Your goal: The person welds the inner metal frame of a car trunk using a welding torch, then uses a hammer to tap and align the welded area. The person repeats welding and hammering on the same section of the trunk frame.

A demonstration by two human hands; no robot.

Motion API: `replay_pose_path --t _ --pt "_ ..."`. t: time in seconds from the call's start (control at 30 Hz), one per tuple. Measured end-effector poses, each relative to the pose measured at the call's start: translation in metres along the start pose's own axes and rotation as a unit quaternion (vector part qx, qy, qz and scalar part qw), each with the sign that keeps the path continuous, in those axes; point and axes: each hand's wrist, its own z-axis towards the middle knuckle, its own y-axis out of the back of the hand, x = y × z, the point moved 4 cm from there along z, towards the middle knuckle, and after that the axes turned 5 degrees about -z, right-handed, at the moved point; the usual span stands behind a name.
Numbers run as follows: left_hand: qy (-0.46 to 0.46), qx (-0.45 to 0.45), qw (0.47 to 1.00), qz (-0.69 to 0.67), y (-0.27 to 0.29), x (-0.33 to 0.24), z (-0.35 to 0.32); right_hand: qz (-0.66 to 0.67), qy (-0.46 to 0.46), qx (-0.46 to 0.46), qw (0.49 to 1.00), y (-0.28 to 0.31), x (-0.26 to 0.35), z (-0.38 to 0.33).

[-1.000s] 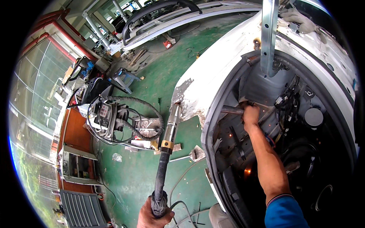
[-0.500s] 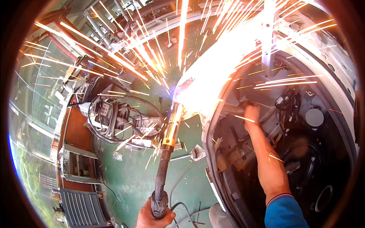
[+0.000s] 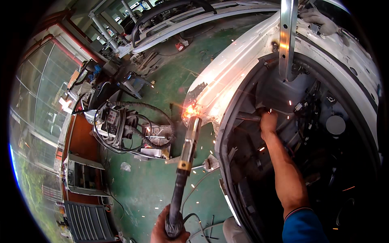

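My left hand (image 3: 169,229) grips the black handle of a long welding tool (image 3: 184,164) with a metal barrel. Its tip glows orange against the outer edge of a white car body panel (image 3: 227,77). A few sparks drift around the tip. My right hand (image 3: 268,121) reaches inside the car's open engine bay and is closed on a dark metal part behind the same panel. My right arm, with a blue sleeve, runs up from the lower edge.
A welding machine (image 3: 121,127) with coiled hoses sits on the green floor (image 3: 146,190) to the left. A red tool cart (image 3: 77,162) stands beside it. White car panels and frames (image 3: 194,20) lie at the back. A shiny metal strut (image 3: 287,36) hangs over the engine bay.
The big burst of sparks of half a second ago has died down to an orange glow at the tool's tip. Both hands stay where they were.
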Motion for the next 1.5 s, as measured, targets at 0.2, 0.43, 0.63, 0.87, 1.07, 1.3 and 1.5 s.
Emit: replay_pose_path --t 0.2,0.43,0.63,0.87,1.07,1.3,1.5 --pt "0.002 -0.018 0.998 -0.053 0.000 0.007 -0.007 -0.009 -0.067 0.023 0.997 0.000 0.003 -0.009" --pt "0.006 -0.039 0.999 0.000 0.003 -0.006 -0.005 -0.005 -0.047 0.006 0.999 0.002 0.001 -0.005" --pt "0.025 -0.063 0.997 -0.049 -0.007 -0.014 0.004 0.008 -0.038 0.006 0.999 0.002 0.001 -0.005" --pt "0.014 -0.029 0.999 0.023 -0.010 -0.008 0.008 0.016 -0.052 0.016 0.998 -0.002 0.005 -0.010" --pt "0.020 -0.022 0.999 -0.017 -0.014 -0.003 0.013 0.013 -0.052 0.021 0.998 -0.001 0.004 -0.008" --pt "0.024 -0.024 0.999 -0.012 -0.019 -0.003 0.011 0.008 -0.043 0.015 0.999 0.001 0.001 -0.004" --pt "0.038 -0.024 0.999 0.011 -0.020 -0.011 0.012 0.011 -0.020 0.014 1.000 0.001 -0.002 -0.001"
